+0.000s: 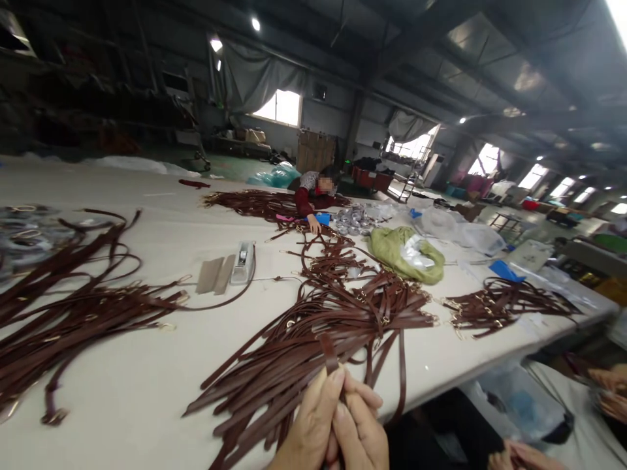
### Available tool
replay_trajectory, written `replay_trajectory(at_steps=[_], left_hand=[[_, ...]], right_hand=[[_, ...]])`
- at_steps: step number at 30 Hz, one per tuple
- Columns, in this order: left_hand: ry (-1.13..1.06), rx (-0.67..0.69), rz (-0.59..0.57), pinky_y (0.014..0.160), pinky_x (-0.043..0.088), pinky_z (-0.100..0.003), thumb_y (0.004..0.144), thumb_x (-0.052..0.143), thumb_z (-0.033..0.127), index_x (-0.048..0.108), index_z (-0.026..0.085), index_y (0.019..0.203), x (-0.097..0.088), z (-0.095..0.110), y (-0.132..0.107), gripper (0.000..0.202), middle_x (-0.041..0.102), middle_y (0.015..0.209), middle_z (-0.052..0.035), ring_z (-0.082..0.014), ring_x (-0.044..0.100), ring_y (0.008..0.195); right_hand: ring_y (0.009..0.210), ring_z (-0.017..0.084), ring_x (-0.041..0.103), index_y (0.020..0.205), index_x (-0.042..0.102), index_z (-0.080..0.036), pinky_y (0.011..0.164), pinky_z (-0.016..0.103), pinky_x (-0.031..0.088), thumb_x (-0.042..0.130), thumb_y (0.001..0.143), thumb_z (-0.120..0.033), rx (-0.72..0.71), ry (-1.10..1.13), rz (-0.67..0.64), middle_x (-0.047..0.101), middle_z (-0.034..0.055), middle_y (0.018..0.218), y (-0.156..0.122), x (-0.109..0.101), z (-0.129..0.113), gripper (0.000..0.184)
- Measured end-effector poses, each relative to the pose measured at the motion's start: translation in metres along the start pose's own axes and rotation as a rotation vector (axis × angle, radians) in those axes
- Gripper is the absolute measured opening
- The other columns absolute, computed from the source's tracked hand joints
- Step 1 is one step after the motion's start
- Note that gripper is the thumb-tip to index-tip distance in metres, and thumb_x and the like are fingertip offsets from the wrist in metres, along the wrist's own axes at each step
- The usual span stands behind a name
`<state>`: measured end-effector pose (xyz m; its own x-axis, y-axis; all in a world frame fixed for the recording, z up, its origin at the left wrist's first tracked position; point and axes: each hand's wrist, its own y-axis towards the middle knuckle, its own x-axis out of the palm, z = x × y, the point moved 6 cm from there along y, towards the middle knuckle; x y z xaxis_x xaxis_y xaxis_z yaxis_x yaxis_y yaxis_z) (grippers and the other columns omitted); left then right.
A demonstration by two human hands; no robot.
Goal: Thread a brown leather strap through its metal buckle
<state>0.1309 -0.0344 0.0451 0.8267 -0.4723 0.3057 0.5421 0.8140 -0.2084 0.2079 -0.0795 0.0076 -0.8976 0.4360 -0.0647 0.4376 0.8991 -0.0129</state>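
Two hands of mine meet at the bottom centre of the frame: my left hand (313,424) and my right hand (360,431) press together, and each grip is closed on the end of one brown leather strap (329,354), which stands up just above my fingertips (337,377). That strap end rises in front of a big heap of brown straps (313,326) fanned across the middle of the white desk (147,405), many with small gold buckles. A second pile of straps (63,307) sprawls along the left edge of the frame, and a smaller bundle (499,303) lies at the right, near the desk's far corner. Above my heap, toward the centre, sit a grey tape dispenser (243,261) and two flat grey pieces (215,274) just beside it, with one long strap curling around them. Right of centre lies a crumpled green bag (406,251) with clear plastic on it, and a blue scrap (507,271) lies further right. In the upper middle another person in a dark red sleeve (301,199) leans over the desk, one hand (312,225) resting among more straps (259,202). At the lower right corner, hands of someone else (607,388) show below the desk edge; what they hold I cannot tell.
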Motion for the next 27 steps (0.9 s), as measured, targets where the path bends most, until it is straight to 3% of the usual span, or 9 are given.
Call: replay_trajectory(at_steps=[2, 4, 5, 7, 10, 13, 19, 24, 27], left_hand=[[-0.005, -0.019, -0.045, 0.032, 0.029, -0.015, 0.092, 0.042, 0.07, 0.063, 0.016, 0.099, 0.005, -0.005, -0.002, 0.058, 0.059, 0.063, -0.0001, -0.0061, 0.038, 0.037], [-0.02, -0.026, -0.08, 0.03, 0.03, -0.015, 0.089, 0.044, 0.073, 0.062, 0.016, 0.104, 0.008, -0.009, -0.001, 0.061, 0.056, 0.058, 0.0022, -0.0067, 0.039, 0.034], [-0.027, -0.034, -0.093, 0.029, 0.032, -0.016, 0.089, 0.044, 0.073, 0.061, 0.016, 0.105, 0.008, -0.01, 0.0, 0.062, 0.052, 0.054, 0.004, -0.0073, 0.039, 0.032], [-0.042, -0.044, -0.098, 0.029, 0.035, -0.016, 0.09, 0.043, 0.072, 0.06, 0.016, 0.104, 0.008, -0.013, 0.002, 0.06, 0.049, 0.049, 0.0054, -0.0084, 0.04, 0.03], [-0.056, -0.026, -0.084, 0.027, 0.034, -0.016, 0.092, 0.044, 0.067, 0.058, 0.017, 0.097, 0.007, -0.012, 0.005, 0.052, 0.064, 0.066, -0.0009, -0.0074, 0.044, 0.03], [-0.048, -0.014, -0.091, 0.028, 0.034, -0.015, 0.095, 0.043, 0.063, 0.056, 0.017, 0.095, 0.011, -0.011, 0.003, 0.048, 0.07, 0.087, -0.0061, -0.0059, 0.049, 0.034], [-0.032, -0.018, -0.138, 0.031, 0.033, -0.013, 0.094, 0.04, 0.068, 0.061, 0.014, 0.102, 0.022, -0.018, -0.006, 0.058, 0.066, 0.073, -0.0038, -0.0051, 0.046, 0.034], [-0.027, -0.056, -0.124, 0.032, 0.036, -0.015, 0.095, 0.04, 0.065, 0.063, 0.014, 0.108, 0.018, -0.02, -0.008, 0.057, 0.052, 0.051, 0.0035, -0.008, 0.045, 0.033], [-0.059, -0.062, -0.087, 0.032, 0.037, -0.017, 0.094, 0.039, 0.066, 0.063, 0.013, 0.109, 0.017, -0.023, -0.006, 0.061, 0.054, 0.052, 0.0023, -0.0089, 0.045, 0.032]], right_hand=[[0.06, 0.019, 0.066, 0.129, 0.067, -0.011, 0.058, 0.025, 0.057, 0.055, 0.09, -0.062, -0.044, 0.051, 0.063, 0.07, 0.0074, 0.066, -0.005, -0.005, -0.008, 0.066], [0.087, 0.023, 0.07, 0.123, 0.071, -0.014, 0.08, 0.028, 0.059, 0.059, 0.089, -0.059, -0.073, 0.084, 0.114, 0.075, 0.0116, 0.088, -0.007, -0.011, -0.013, 0.058], [0.088, 0.023, 0.07, 0.124, 0.071, -0.015, 0.08, 0.029, 0.059, 0.06, 0.089, -0.058, -0.053, 0.094, 0.088, 0.075, 0.0115, 0.09, -0.007, -0.012, -0.014, 0.057], [0.064, 0.019, 0.065, 0.13, 0.066, -0.014, 0.059, 0.026, 0.057, 0.059, 0.091, -0.056, 0.033, 0.109, -0.061, 0.07, 0.007, 0.073, -0.006, -0.01, -0.011, 0.058], [0.043, 0.012, 0.046, 0.132, 0.063, -0.013, 0.04, 0.022, 0.042, 0.055, 0.093, -0.055, 0.096, 0.129, -0.222, 0.055, -0.0015, 0.055, -0.007, -0.009, -0.012, 0.058], [0.043, 0.009, 0.039, 0.124, 0.067, -0.013, 0.039, 0.02, 0.036, 0.053, 0.094, -0.055, 0.06, 0.111, -0.17, 0.044, -0.0052, 0.051, -0.011, -0.014, -0.016, 0.053], [0.04, 0.011, 0.038, 0.119, 0.07, -0.014, 0.035, 0.021, 0.034, 0.056, 0.091, -0.057, 0.072, 0.055, 0.034, 0.043, -0.0046, 0.048, -0.023, -0.022, -0.008, 0.054], [0.049, 0.013, 0.05, 0.123, 0.07, -0.012, 0.044, 0.023, 0.047, 0.057, 0.088, -0.064, 0.07, 0.059, -0.052, 0.055, -0.0008, 0.054, -0.017, -0.024, -0.01, 0.064], [0.052, 0.017, 0.056, 0.127, 0.068, -0.013, 0.049, 0.026, 0.051, 0.059, 0.088, -0.062, 0.066, 0.027, -0.134, 0.059, 0.0012, 0.054, -0.016, -0.025, -0.013, 0.064]])
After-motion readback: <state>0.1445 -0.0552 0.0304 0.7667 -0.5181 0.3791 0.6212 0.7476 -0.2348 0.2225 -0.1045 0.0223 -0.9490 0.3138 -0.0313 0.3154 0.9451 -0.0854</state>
